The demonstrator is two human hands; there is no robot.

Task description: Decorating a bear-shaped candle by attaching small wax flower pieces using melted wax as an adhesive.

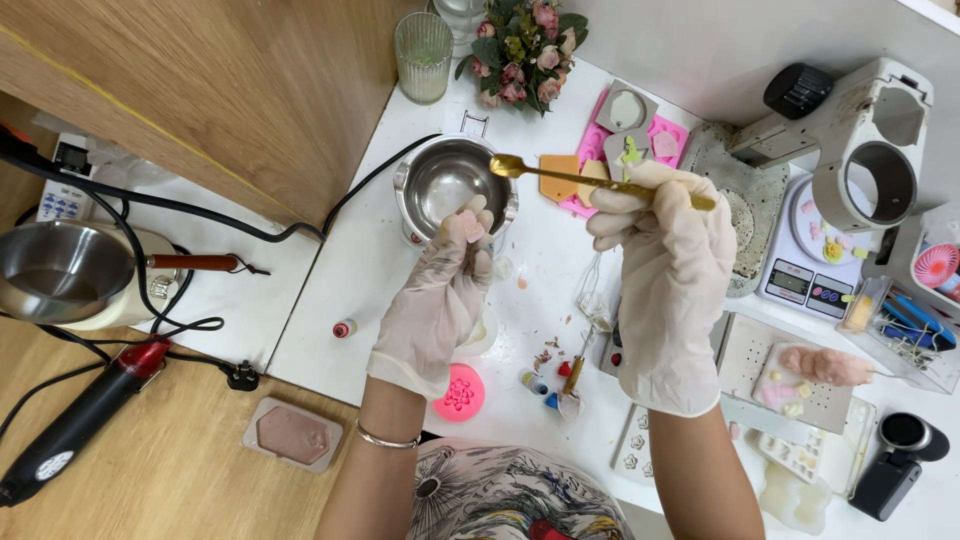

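Pinched a small pink wax piece [471,226] between gloved left hand [440,290] fingertips [478,205], just over the round steel melting pot [420,205]. Gripped a slim gold spoon [590,180] in closed right hand [668,270] fingers, bowl at the pot's rim.

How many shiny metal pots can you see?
2. One metal pot stands on the white table, right by the gloved left hand. The other metal pot sits at the far left, on the wooden floor side. More may be hidden.
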